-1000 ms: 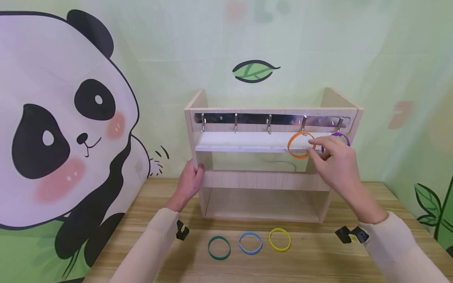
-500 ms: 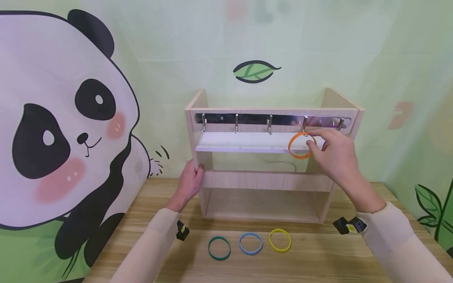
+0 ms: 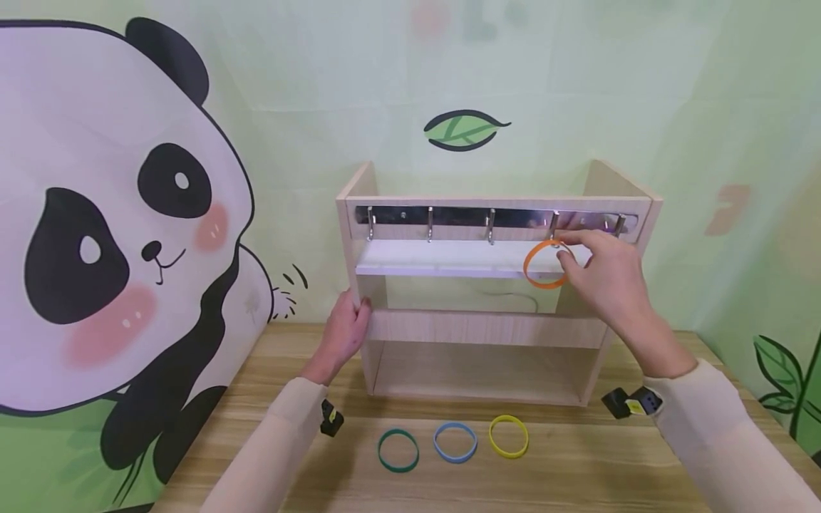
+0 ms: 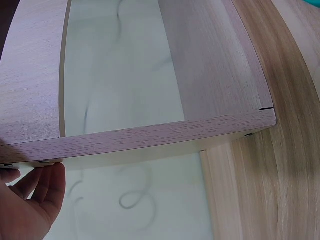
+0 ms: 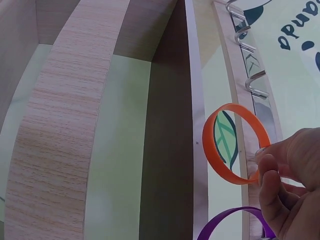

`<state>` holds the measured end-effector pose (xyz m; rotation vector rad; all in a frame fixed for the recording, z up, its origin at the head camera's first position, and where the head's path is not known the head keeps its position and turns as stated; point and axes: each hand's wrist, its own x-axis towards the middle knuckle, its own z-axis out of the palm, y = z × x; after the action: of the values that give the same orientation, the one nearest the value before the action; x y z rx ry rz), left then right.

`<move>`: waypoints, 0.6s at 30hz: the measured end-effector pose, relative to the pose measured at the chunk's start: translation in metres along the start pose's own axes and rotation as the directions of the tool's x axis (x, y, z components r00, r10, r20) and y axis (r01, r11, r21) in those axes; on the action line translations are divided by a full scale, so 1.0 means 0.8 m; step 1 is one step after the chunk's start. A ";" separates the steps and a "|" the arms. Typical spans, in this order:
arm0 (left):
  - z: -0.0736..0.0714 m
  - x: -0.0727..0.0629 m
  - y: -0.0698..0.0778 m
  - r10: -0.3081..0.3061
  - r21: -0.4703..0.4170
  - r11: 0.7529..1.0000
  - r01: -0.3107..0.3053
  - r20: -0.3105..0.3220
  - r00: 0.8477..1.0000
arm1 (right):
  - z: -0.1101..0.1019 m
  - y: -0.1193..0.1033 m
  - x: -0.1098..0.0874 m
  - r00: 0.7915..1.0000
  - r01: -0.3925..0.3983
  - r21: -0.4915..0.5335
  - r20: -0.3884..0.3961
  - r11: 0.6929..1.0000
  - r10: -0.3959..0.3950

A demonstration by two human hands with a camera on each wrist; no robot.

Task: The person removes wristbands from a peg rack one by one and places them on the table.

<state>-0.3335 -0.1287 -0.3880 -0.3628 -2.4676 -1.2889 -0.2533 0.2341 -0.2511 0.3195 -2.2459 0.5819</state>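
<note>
My right hand [image 3: 609,274] pinches an orange silicone wristband [image 5: 215,150] between thumb and index finger. The band's top is right at the fourth hook [image 3: 554,222] of a metal hook rail [image 3: 522,216]; my fingertips hide part of that hook. A purple wristband [image 5: 225,216] shows just below the right hand in the right wrist view; the hand covers it in the head view. My left hand [image 3: 343,328] holds the left side panel [image 4: 150,136] of the wooden shelf [image 3: 481,328], fingertips against its outer face.
Green [image 3: 398,468], blue [image 3: 455,459] and yellow [image 3: 509,454] wristbands lie in a row on the wooden table [image 3: 577,463] before the shelf. Left of the right hand, three hooks [image 3: 430,224] hold nothing. A panda-print backdrop [image 3: 308,142] stands behind.
My right hand has shifted slightly left and up, its fingertips moving closer to the fourth hook with the orange wristband. The purple wristband has become hidden behind it. The left hand stays put.
</note>
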 end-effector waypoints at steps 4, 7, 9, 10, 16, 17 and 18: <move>0.001 0.000 0.000 -0.011 0.005 1.000 0.011 -0.003 1.000 | 0.000 0.000 0.000 0.999 -0.031 0.011 0.023 0.999 0.030; 0.001 0.000 0.000 -0.018 0.009 1.000 0.018 -0.007 1.000 | 0.000 0.001 0.000 0.998 -0.044 0.015 0.034 0.999 0.043; 0.001 0.000 0.000 -0.020 0.011 1.000 0.020 -0.007 1.000 | 0.000 0.001 0.000 0.998 -0.046 0.017 0.036 0.999 0.045; 0.001 0.000 0.000 -0.023 0.013 1.000 0.023 -0.008 1.000 | 0.000 0.001 0.000 0.998 -0.047 0.018 0.038 0.999 0.046; 0.001 0.000 0.000 -0.019 0.026 0.999 0.019 -0.016 1.000 | 0.000 0.003 -0.001 0.999 -0.032 0.028 0.016 0.999 0.032; 0.001 0.000 0.000 -0.019 0.026 0.999 0.019 -0.016 1.000 | 0.000 0.003 -0.001 1.000 -0.025 0.029 0.008 0.999 0.025; 0.001 0.000 0.000 -0.018 0.024 1.000 0.019 -0.016 1.000 | 0.000 0.004 -0.002 1.000 -0.019 0.029 0.001 0.999 0.018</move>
<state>-0.3336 -0.1283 -0.3888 -0.3237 -2.4771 -1.2633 -0.2537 0.2365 -0.2530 0.3139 -2.2451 0.6247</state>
